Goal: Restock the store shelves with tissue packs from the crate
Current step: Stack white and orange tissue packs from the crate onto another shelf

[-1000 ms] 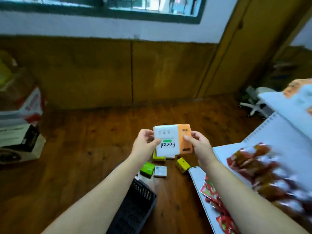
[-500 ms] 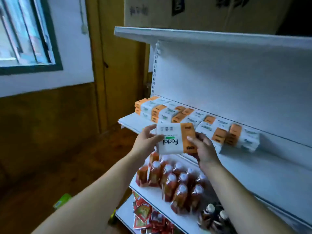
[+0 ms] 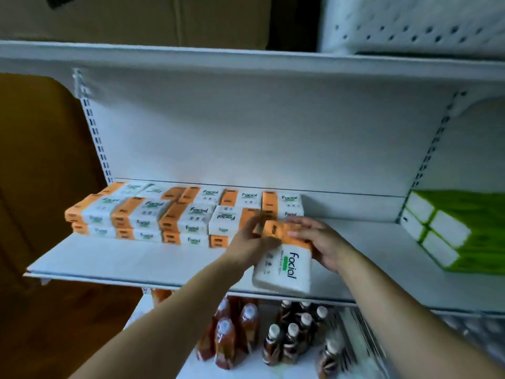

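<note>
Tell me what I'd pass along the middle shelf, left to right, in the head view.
Stacked orange-and-white Facial tissue packs → left hand → held tissue pack → right hand → green-and-white packs.

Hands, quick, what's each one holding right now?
Left hand: holding the tissue pack by its orange end.
Right hand: holding the same tissue pack.

Tissue pack (image 3: 284, 269) in glossy plastic wrap; shelf (image 3: 136, 258) smooth matt white metal; bottles (image 3: 284, 343) shiny plastic
</note>
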The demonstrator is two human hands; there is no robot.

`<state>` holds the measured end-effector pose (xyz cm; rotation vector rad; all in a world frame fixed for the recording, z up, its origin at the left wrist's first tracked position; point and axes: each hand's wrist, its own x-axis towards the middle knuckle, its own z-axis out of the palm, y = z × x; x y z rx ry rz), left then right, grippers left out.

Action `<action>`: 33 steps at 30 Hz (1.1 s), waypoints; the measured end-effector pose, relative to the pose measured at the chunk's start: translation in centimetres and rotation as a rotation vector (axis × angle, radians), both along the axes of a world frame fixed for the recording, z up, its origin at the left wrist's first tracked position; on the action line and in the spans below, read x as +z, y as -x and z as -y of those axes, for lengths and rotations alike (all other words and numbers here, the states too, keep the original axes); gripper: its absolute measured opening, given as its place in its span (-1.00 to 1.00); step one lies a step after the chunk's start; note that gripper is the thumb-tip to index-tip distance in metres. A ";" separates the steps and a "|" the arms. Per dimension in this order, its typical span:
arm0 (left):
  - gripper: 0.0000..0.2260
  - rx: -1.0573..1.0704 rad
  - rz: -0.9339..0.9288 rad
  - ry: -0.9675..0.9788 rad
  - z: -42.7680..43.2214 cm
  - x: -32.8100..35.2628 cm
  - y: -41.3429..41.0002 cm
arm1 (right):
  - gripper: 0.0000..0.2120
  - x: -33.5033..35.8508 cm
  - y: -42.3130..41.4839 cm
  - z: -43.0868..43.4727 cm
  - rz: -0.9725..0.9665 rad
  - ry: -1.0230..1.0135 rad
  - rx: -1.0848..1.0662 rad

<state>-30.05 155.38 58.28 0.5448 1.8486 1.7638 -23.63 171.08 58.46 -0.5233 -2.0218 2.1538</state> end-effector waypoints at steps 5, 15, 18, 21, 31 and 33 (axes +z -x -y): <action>-0.69 0.162 0.066 -0.159 -2.9 0.3 1.3 | -0.75 -2.3 -2.1 -1.5 0.090 0.142 -0.076; -0.82 0.043 -0.158 0.346 -3.9 -2.9 0.5 | -0.88 -6.5 -1.0 -3.7 0.093 0.155 -0.554; -0.84 0.023 -0.333 0.486 -3.8 -3.6 0.3 | -0.88 -7.1 -0.3 -3.8 0.141 0.006 -0.601; -0.66 0.046 -0.402 0.485 -3.9 -4.4 0.1 | -0.84 -7.1 0.1 -3.2 0.170 -0.141 -0.657; -0.58 0.000 -0.490 0.490 -4.1 -5.7 -0.5 | -0.73 -7.6 1.5 -3.0 0.167 -0.356 -0.417; -0.57 -0.024 -0.511 0.507 -4.3 -5.6 -0.7 | -0.69 -7.4 1.9 -3.2 0.179 -0.387 -0.382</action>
